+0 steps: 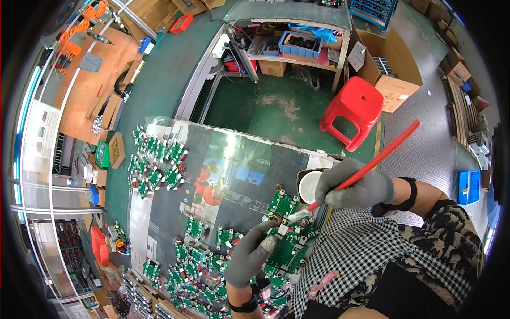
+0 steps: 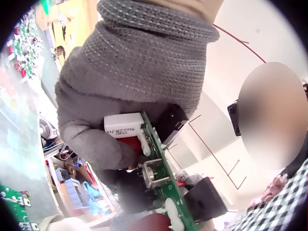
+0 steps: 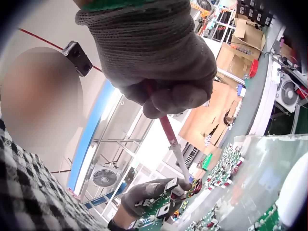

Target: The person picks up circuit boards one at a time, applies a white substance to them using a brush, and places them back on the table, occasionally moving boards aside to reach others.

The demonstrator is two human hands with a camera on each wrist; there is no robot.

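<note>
My gloved left hand [image 1: 251, 256] grips a green circuit board [image 2: 169, 185] by its parts. In the left wrist view the board stands edge-on, with a white block component [image 2: 123, 125], black heat sinks and white glue blobs. My gloved right hand [image 1: 353, 184] holds a long red-handled brush [image 1: 380, 155], its handle slanting through the fingers. The brush's pale tip [image 1: 299, 215] comes right up to the held board, beside my left fingertips. A white round tub [image 1: 311, 187] stands just beyond the right hand. Larger green boards [image 1: 287, 252] lie beneath both hands.
Many small circuit boards [image 1: 199, 282] cover the table's near left part, and another cluster [image 1: 154, 165] lies at its far left. The glossy tabletop [image 1: 239, 183] spreads between them. Beyond the table's far edge stand a red stool [image 1: 358, 103] and an open cardboard box [image 1: 396, 80].
</note>
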